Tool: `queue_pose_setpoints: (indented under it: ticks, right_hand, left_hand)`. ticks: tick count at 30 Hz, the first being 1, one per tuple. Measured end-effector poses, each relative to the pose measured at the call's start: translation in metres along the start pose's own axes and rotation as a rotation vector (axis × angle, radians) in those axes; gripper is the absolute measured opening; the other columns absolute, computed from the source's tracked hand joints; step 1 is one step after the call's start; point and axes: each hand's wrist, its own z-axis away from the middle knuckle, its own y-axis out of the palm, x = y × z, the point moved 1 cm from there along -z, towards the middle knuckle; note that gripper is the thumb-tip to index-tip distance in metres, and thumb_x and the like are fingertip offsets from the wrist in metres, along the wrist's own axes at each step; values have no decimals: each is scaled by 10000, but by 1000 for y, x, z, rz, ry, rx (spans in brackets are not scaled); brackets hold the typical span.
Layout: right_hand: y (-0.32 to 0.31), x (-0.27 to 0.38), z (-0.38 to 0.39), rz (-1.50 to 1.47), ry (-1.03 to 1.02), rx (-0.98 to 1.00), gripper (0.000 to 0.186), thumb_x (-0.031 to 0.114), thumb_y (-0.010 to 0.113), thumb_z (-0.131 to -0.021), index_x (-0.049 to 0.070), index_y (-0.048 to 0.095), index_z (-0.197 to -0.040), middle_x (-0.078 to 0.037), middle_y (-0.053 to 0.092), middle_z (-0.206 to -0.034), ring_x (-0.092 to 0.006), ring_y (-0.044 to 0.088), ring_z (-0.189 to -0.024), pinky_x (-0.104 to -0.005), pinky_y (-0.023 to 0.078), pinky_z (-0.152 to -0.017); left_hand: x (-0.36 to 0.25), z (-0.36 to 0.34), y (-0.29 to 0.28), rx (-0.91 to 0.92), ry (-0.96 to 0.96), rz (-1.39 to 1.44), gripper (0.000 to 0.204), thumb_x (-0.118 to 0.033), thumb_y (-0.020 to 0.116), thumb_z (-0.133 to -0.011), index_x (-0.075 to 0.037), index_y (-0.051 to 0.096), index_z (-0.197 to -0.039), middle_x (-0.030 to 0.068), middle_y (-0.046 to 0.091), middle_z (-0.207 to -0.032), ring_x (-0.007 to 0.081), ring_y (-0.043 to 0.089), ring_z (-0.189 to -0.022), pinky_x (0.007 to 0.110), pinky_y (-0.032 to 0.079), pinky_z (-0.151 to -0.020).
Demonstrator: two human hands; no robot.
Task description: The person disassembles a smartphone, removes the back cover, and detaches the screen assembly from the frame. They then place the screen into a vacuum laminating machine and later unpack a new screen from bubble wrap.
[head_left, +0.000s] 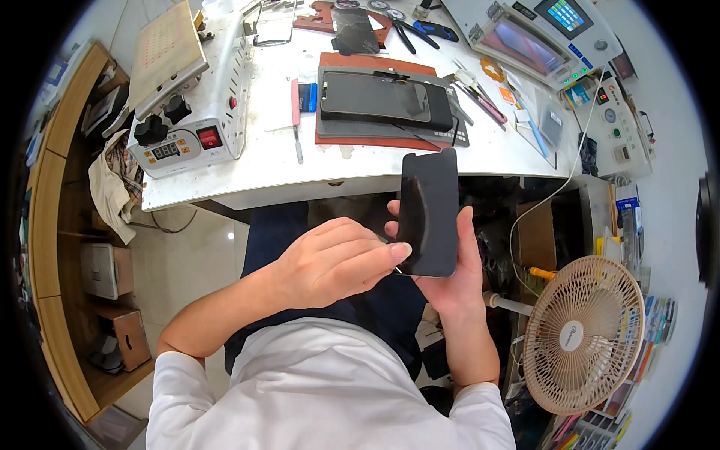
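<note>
A black smartphone (428, 214) with a dark, glossy face stands nearly upright in front of the bench edge. My right hand (457, 281) is closed around its lower half, with the thumb along the right edge and fingertips showing at the left edge. My left hand (337, 259) is curled in a pinch at the phone's lower left corner. A thin, pale tip pokes out below that thumb, too small to name. Beyond the phone, a dark screen panel (375, 97) lies on a grey device over a reddish-brown mat (330, 140).
A heating machine (195, 135) with a red switch stands at the bench's left. Tweezers (484, 101), pliers (405, 37) and a pink-handled blade (297, 120) lie on the white bench (262, 169). A fan (581, 337) stands at right; a white cable (551, 196) hangs nearby.
</note>
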Motion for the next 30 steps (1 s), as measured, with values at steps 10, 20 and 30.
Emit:
queue_pose_setpoints:
  ticks: [10,20,30]
  right_hand:
    - [-2,3,4,63,-15,20,591,490,416,-1045,29,454,-1412,-160,544,-1379,-259,597,-1199,-426,529,-982]
    - [-2,0,5,80,54,46,592,475,553,-997,41,465,-1389,-123,578,-1333,-193,614,-1140,-353,512,-968]
    - [3,1,11,122,59,48,651,491,595,-971,17,448,-1392,-121,594,-1291,-184,608,-1130,-333,510,-950]
  left_hand:
    - [-6,-4,0,12,-185,100,547,74,782,-721,-63,595,-1216,29,709,-873,218,671,-803,331,509,-690]
    - [-8,-14,-8,116,-66,92,253,10,734,-616,-52,661,-850,61,615,-933,220,599,-804,328,516,-687]
    - [-9,-19,-9,95,-93,161,265,40,738,-631,-57,685,-872,64,607,-934,228,599,-804,332,521,-694]
